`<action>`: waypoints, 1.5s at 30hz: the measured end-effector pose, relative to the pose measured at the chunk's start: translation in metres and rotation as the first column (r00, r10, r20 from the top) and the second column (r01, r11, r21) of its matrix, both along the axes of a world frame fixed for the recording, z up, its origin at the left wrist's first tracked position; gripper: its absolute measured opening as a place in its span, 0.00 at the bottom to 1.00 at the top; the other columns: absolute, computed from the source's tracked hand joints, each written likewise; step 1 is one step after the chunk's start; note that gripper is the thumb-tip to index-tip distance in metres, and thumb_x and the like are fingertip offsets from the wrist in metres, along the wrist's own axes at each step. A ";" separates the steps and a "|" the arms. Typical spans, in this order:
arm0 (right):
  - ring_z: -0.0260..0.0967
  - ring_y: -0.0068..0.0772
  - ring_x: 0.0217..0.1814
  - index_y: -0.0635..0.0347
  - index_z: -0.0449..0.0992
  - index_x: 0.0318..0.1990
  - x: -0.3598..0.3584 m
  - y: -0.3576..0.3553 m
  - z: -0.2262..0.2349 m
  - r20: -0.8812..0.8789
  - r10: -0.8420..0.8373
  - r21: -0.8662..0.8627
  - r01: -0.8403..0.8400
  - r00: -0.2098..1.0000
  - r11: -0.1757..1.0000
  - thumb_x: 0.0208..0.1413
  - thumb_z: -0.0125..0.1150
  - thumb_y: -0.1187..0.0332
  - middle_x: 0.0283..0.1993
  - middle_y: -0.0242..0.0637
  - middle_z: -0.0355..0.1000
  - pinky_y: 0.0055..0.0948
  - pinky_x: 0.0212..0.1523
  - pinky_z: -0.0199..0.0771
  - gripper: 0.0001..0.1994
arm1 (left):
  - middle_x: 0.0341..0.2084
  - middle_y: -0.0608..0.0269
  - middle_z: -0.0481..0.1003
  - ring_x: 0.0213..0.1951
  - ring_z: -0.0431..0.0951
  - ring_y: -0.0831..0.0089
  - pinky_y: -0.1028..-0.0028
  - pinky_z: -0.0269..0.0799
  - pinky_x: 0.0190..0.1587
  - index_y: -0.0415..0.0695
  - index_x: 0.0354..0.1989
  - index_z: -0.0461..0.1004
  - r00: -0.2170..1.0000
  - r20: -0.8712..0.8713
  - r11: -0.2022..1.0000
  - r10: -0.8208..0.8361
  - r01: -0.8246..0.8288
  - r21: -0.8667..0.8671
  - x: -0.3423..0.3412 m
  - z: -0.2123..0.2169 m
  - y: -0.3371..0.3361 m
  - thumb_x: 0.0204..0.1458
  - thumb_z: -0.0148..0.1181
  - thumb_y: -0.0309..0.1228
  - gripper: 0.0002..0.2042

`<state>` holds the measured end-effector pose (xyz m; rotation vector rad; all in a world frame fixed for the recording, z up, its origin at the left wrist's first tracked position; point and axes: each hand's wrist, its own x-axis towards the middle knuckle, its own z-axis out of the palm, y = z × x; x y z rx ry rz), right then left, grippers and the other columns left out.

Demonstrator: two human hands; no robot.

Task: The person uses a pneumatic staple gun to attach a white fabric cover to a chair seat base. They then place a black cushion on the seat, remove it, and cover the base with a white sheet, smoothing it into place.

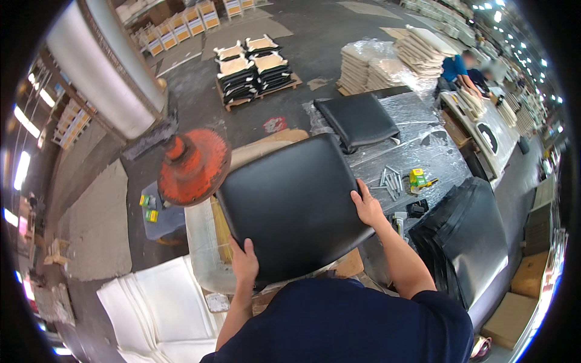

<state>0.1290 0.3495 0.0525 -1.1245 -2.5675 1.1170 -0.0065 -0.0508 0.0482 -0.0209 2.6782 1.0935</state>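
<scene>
A large black padded seat cushion (290, 206) is held tilted in front of me, its smooth top side up. My left hand (244, 261) grips its near left edge, thumb on top and fingers hidden beneath. At the right edge my right hand (367, 206) holds on in the same way, thumb on the upper side. Just beyond the cushion's left corner stands a worn orange-red round metal disc (196, 169) with a knob-like top. A second black seat cushion (357, 118) lies on the plastic-wrapped table (393, 142) ahead.
Silvery metal strips (391, 181) and a yellow-green box (418, 179) lie on the table. Black sheets (469, 233) are stacked at right, white foam sheets (157, 302) at lower left. A grey pillar (106, 66) rises at left. Another person (457, 69) works far right.
</scene>
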 end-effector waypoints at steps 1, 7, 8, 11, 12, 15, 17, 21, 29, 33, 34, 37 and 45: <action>0.71 0.64 0.77 0.45 0.59 0.85 0.002 0.006 -0.002 -0.078 -0.002 -0.026 0.000 0.997 1.000 0.79 0.52 0.43 0.77 0.60 0.72 0.49 0.73 0.72 0.34 | 0.64 0.26 0.78 0.64 0.79 0.30 0.47 0.72 0.69 0.37 0.83 0.56 0.999 -0.032 1.000 0.019 -0.020 -0.011 -0.015 0.001 0.002 0.75 0.49 0.60 0.41; 0.77 0.42 0.71 0.67 0.71 0.77 0.027 0.016 -0.005 -0.151 -0.193 -0.561 0.077 0.970 0.824 0.80 0.55 0.44 0.71 0.49 0.79 0.36 0.73 0.71 0.34 | 0.61 0.47 0.81 0.60 0.84 0.52 0.55 0.79 0.67 0.35 0.73 0.71 0.867 0.456 0.602 -0.200 -0.258 0.755 -0.074 0.006 0.002 0.71 0.61 0.61 0.39; 0.76 0.39 0.71 0.69 0.72 0.76 0.034 0.012 -0.007 -0.172 -0.239 -0.615 0.085 0.956 0.784 0.79 0.57 0.45 0.70 0.49 0.79 0.36 0.73 0.70 0.35 | 0.64 0.47 0.80 0.62 0.83 0.52 0.51 0.77 0.70 0.37 0.73 0.72 0.786 0.568 0.549 -0.244 -0.371 0.749 -0.077 0.005 -0.003 0.69 0.65 0.60 0.39; 0.75 0.36 0.70 0.72 0.73 0.75 0.068 -0.014 -0.016 -0.208 -0.381 -0.728 0.117 0.901 0.676 0.77 0.61 0.45 0.69 0.47 0.79 0.36 0.73 0.70 0.36 | 0.67 0.47 0.78 0.64 0.82 0.52 0.50 0.77 0.70 0.37 0.74 0.71 0.747 0.603 0.492 -0.278 -0.429 0.758 -0.063 -0.002 -0.011 0.69 0.67 0.57 0.38; 0.75 0.37 0.70 0.70 0.72 0.75 0.074 -0.022 -0.018 -0.221 -0.420 -0.745 0.125 0.880 0.655 0.76 0.62 0.45 0.70 0.47 0.78 0.37 0.73 0.70 0.36 | 0.67 0.47 0.78 0.64 0.82 0.52 0.51 0.77 0.70 0.38 0.74 0.71 0.746 0.597 0.463 -0.295 -0.435 0.772 -0.061 -0.003 -0.013 0.69 0.67 0.57 0.37; 0.74 0.39 0.71 0.68 0.69 0.78 0.084 -0.031 -0.016 -0.233 -0.480 -0.759 0.151 0.846 0.634 0.73 0.68 0.47 0.72 0.47 0.77 0.39 0.75 0.69 0.38 | 0.68 0.48 0.79 0.65 0.81 0.52 0.51 0.77 0.70 0.38 0.74 0.72 0.733 0.583 0.411 -0.350 -0.439 0.799 -0.056 -0.003 -0.014 0.69 0.67 0.55 0.36; 0.73 0.37 0.73 0.68 0.69 0.79 0.080 -0.031 -0.009 -0.212 -0.480 -0.760 0.165 0.851 0.628 0.73 0.69 0.50 0.72 0.47 0.76 0.36 0.76 0.68 0.38 | 0.67 0.49 0.79 0.64 0.81 0.52 0.52 0.78 0.69 0.38 0.73 0.72 0.736 0.569 0.419 -0.366 -0.416 0.807 -0.058 0.004 -0.016 0.70 0.67 0.54 0.35; 0.76 0.34 0.68 0.63 0.69 0.80 0.080 -0.019 0.007 -0.390 -0.515 -0.745 0.068 0.764 0.664 0.71 0.73 0.56 0.71 0.44 0.77 0.33 0.71 0.73 0.36 | 0.64 0.50 0.81 0.61 0.83 0.54 0.55 0.80 0.65 0.37 0.72 0.73 0.781 0.488 0.399 -0.389 -0.335 0.854 -0.060 0.019 -0.008 0.70 0.67 0.53 0.33; 0.74 0.19 0.51 0.61 0.89 0.58 0.118 -0.013 0.096 -0.621 -0.441 -0.475 0.136 0.648 0.870 0.71 0.71 0.61 0.50 0.27 0.84 0.25 0.58 0.71 0.16 | 0.56 0.51 0.84 0.56 0.84 0.58 0.61 0.80 0.63 0.37 0.70 0.75 0.801 0.570 0.544 -0.181 -0.401 0.737 -0.018 0.122 -0.021 0.71 0.64 0.55 0.33; 0.73 0.20 0.51 0.62 0.89 0.53 0.142 -0.037 0.187 -0.708 -0.305 -0.295 0.126 0.637 0.947 0.71 0.69 0.55 0.48 0.26 0.83 0.25 0.59 0.67 0.18 | 0.67 0.44 0.78 0.65 0.81 0.52 0.57 0.73 0.73 0.37 0.78 0.66 0.820 0.422 0.226 -0.387 -0.359 0.905 -0.004 0.159 -0.039 0.78 0.52 0.52 0.33; 0.73 0.20 0.52 0.62 0.89 0.52 0.152 -0.043 0.204 -0.684 -0.319 -0.276 0.172 0.656 0.946 0.70 0.69 0.52 0.48 0.27 0.83 0.26 0.60 0.66 0.21 | 0.72 0.41 0.74 0.71 0.76 0.47 0.52 0.69 0.76 0.37 0.82 0.59 0.808 0.399 0.098 -0.434 -0.398 0.912 0.004 0.175 -0.029 0.80 0.46 0.50 0.33; 0.76 0.22 0.51 0.67 0.85 0.56 0.156 -0.049 0.239 -0.731 -0.275 -0.310 0.056 0.625 0.949 0.72 0.66 0.45 0.48 0.32 0.83 0.25 0.58 0.70 0.28 | 0.68 0.38 0.75 0.68 0.77 0.41 0.44 0.69 0.75 0.39 0.82 0.55 0.822 0.151 0.093 -0.550 -0.119 0.989 -0.045 0.105 -0.083 0.79 0.41 0.58 0.37; 0.79 0.22 0.46 0.67 0.82 0.61 0.130 -0.024 0.255 -0.744 -0.324 -0.351 0.071 0.584 0.934 0.80 0.51 0.39 0.47 0.35 0.82 0.24 0.53 0.77 0.33 | 0.65 0.41 0.79 0.65 0.81 0.48 0.52 0.74 0.71 0.39 0.75 0.65 0.841 0.266 0.293 -0.471 -0.136 0.947 -0.069 0.102 -0.064 0.74 0.53 0.44 0.28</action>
